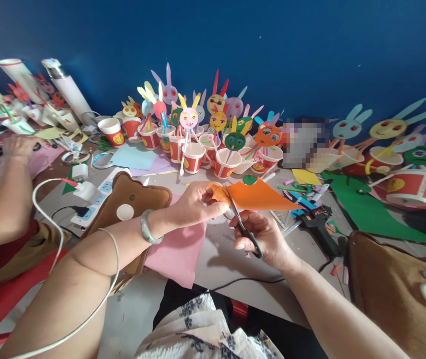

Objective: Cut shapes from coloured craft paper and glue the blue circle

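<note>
Between my fingers, my left hand (pixel 198 203) pinches the left end of an orange sheet of paper (pixel 261 195). My right hand (pixel 263 237) grips black-handled scissors (pixel 248 233), whose blades point up and meet the paper just beside my left fingertips. A small green paper piece (pixel 250 179) shows at the sheet's upper edge. Under my left forearm lies pink paper (pixel 179 254) on the grey table. Part of the scissors' handles is hidden by my right fingers.
Paper cups with rabbit-faced figures (pixel 194 154) line the blue wall. A black glue gun (pixel 319 229) and green paper (pixel 377 209) lie right. A power strip (pixel 93 199) and brown bag (pixel 123 199) sit left; a white cable crosses my left forearm. Another person's arm (pixel 7 194) is far left.
</note>
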Demonstrator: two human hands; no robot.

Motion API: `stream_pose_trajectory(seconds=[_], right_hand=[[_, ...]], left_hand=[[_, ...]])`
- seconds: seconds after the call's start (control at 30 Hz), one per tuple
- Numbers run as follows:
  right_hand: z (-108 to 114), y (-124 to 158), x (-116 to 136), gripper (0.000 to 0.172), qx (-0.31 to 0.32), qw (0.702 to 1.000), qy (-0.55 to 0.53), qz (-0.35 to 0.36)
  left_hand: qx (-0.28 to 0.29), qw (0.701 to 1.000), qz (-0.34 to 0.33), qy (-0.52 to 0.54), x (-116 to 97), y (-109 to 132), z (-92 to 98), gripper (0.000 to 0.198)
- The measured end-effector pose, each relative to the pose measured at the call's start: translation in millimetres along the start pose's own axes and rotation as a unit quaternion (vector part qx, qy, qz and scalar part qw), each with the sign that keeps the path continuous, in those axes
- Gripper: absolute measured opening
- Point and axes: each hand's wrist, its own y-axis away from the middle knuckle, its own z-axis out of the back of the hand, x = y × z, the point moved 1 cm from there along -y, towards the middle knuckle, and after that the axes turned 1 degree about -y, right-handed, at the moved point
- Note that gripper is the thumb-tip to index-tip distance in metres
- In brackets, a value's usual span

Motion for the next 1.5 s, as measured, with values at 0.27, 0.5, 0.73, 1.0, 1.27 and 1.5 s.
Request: stream_pose_trajectory(seconds=[0.27,0.5,0.73,1.0,1.27,1.5], right_hand=[[-2.0,0.9,-1.7,0.054,-0.004,1.000,-0.017,-0.011],[-2.6,0.2,-0.4,0.056,-0.010,1.000,-0.011,-0.015],[-2.9,0.2,-1.4,0.054,-0.007,1.000,0.001,-0.007],[-1.4,-1.3,-4.4,0.056,-0.022,1.000,0.009,-0.007],[5.2,6.7,3.3,0.049,-0.166,0.973,0.059,0.149],[20.2,-4.3,16.7,0.047,-0.323,0.929,0.063,0.168]], left_hand=[[-0.006,1.000,-0.019,-0.009,0.5,-0.7,0.7,0.014],[0.010,1.000,0.015,0.019,-0.7,-0.1,0.2,0.015],[0.007,0.999,0.014,0.051,-1.5,-0.6,-1.2,0.023],[-0.012,0.999,0.020,0.048,2.8,-1.8,-0.8,0.013],[-0.065,0.997,0.031,0.023,11.1,-8.3,5.0,0.016],[-0.058,0.994,0.078,0.056,12.5,-9.0,4.5,0.017]])
